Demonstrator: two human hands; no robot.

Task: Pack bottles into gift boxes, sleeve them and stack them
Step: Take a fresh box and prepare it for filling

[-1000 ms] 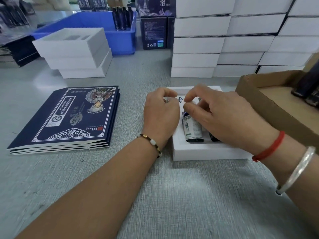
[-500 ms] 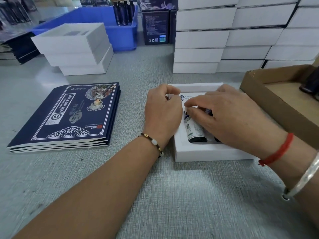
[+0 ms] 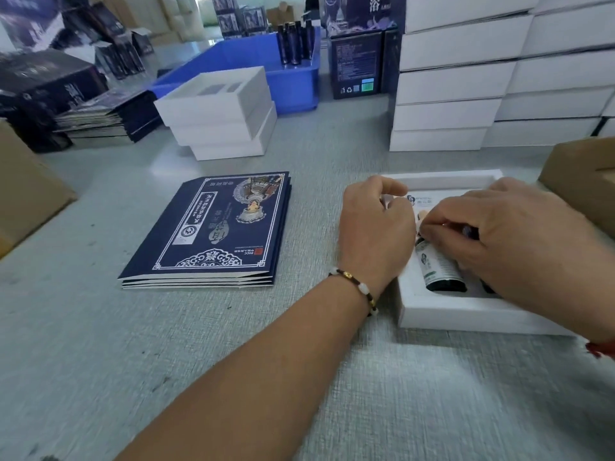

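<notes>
Grip, right hand (image 3: pixel 509 234): fingers are curled down over the neck end of a dark bottle (image 3: pixel 439 267) that lies in the white gift box (image 3: pixel 466 314); whether the bottle is pinched or only pressed cannot be told, since the fingertips are blurred. Grip, left hand (image 3: pixel 376 227): fingers and thumb are curled at the box's left rim, with a small printed card (image 3: pixel 414 201) just beyond the thumb; what is held, if anything, cannot be told.

The bottle is seated lengthwise in the box insert, its base turned toward the near edge of the tabletop (image 3: pixel 299 377). A second dark bottle (image 3: pixel 487 287) is seen beside it, mostly hidden under the right hand. The box is placed right of centre on the tabletop, near the right edge.

A stack of flat navy sleeves (image 3: pixel 213 231) is laid at mid-tabletop, well apart from the box on its left. Three white box trays (image 3: pixel 219 111) are stacked toward the far edge, with a blue bin (image 3: pixel 266 68) behind them in which upright dark bottles are stood. Stacks of closed white boxes (image 3: pixel 466 78) are ranged along the far right. A brown carton (image 3: pixel 579 188) is set at the right edge, just beside the box. A beaded bracelet (image 3: pixel 356 287) is worn on the left wrist.
</notes>
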